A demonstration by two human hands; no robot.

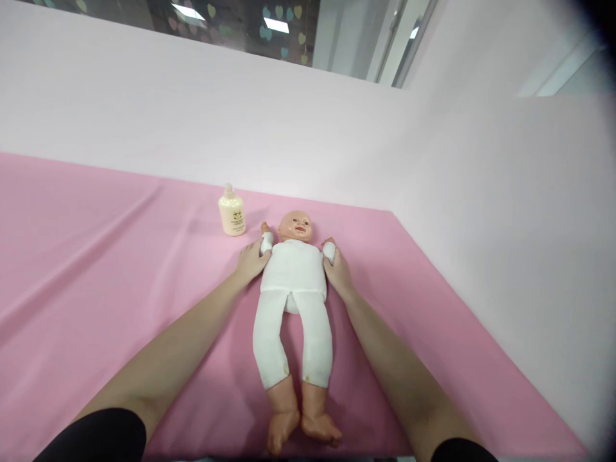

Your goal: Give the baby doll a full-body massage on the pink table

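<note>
A baby doll with a white cloth body lies on its back, its head toward the wall and its bare plastic feet toward me. My left hand is closed around the doll's arm on the left, thumb on the near side. On the other side my right hand grips the doll's other arm. Both doll arms are bent up beside the head, and their small plastic hands show above my fingers. Some of my fingertips are hidden behind the doll's arms.
A cream pump bottle stands upright left of the doll's head. Pink cloth with a few creases covers the table. White walls rise behind and at the right, with a window at the top.
</note>
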